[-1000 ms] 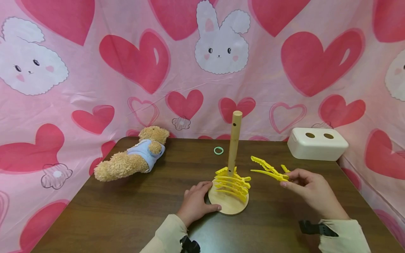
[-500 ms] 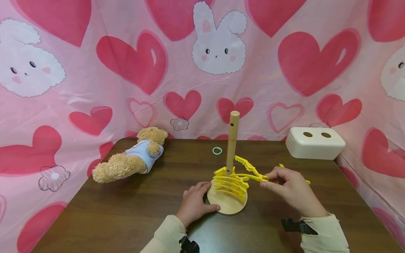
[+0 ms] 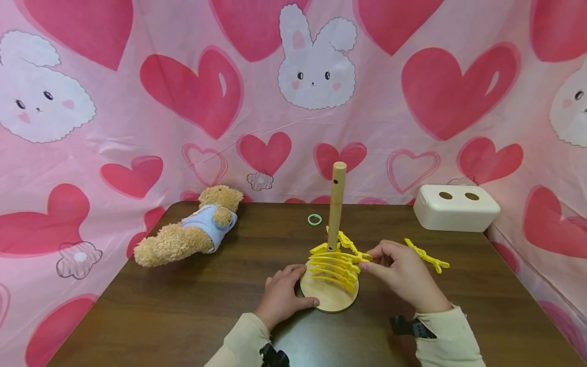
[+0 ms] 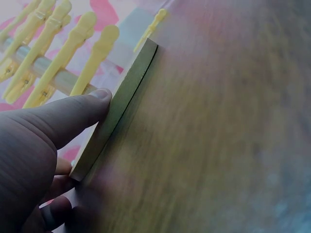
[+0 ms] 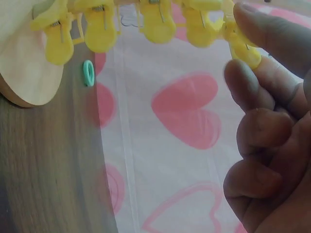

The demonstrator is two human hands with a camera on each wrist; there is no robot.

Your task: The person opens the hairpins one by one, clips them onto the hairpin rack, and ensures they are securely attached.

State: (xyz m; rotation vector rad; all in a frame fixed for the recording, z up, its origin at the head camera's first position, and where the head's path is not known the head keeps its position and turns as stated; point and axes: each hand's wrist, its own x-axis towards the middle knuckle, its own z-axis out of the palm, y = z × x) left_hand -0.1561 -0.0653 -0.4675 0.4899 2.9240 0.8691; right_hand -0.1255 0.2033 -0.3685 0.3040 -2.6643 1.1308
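A wooden stand has a round base (image 3: 331, 302) and an upright peg (image 3: 337, 199). Several yellow clips (image 3: 332, 266) are clamped one above another low on the peg. My left hand (image 3: 293, 288) holds the base's left rim, thumb along the front edge; the left wrist view shows the thumb (image 4: 82, 109) pressed on that rim (image 4: 127, 92). My right hand (image 3: 370, 259) pinches the tail of a yellow clip (image 3: 347, 243) whose jaws are at the peg, just above the stack. In the right wrist view my fingers (image 5: 257, 73) grip this clip (image 5: 241, 47) at the end of the row.
One loose yellow clip (image 3: 426, 256) lies on the dark wooden table (image 3: 183, 316) right of my right hand. A small green ring (image 3: 314, 219) lies behind the peg. A teddy bear (image 3: 188, 232) lies at the back left, a white box (image 3: 454, 208) at the back right.
My right hand has carried the yellow clip leftward from the table's right side to the peg. The left hand has stayed on the base.
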